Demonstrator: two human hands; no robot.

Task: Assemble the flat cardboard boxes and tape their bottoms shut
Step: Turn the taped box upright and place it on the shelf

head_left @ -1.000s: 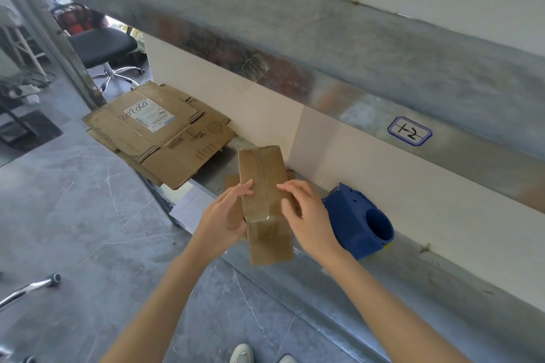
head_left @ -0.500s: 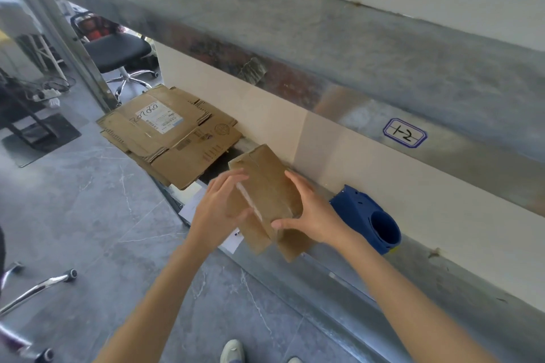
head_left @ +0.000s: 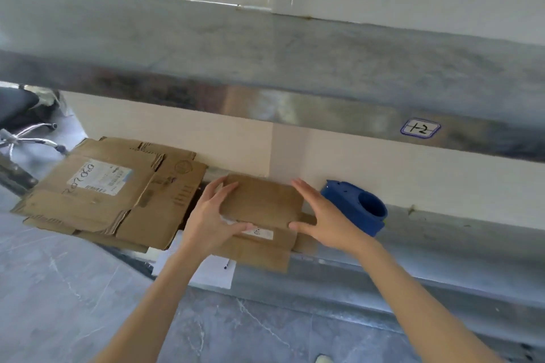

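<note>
a: where is the box?
b: on the shelf, between flat cardboard and the blue dispenser. your left hand grips its left end; your right hand presses the right end, fingers straight.

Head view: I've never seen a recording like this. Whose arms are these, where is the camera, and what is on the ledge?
No machine here: a person wears one wide-angle camera on the head, looking down at their arms. The left hand grips the left end of a cardboard box between fingers and thumb; the right hand lies with straight fingers against its right end. All this is on a metal ledge. Left of the box lies a stack of flattened cardboard; right of it, a blue plastic tool, probably a tape dispenser.
</note>
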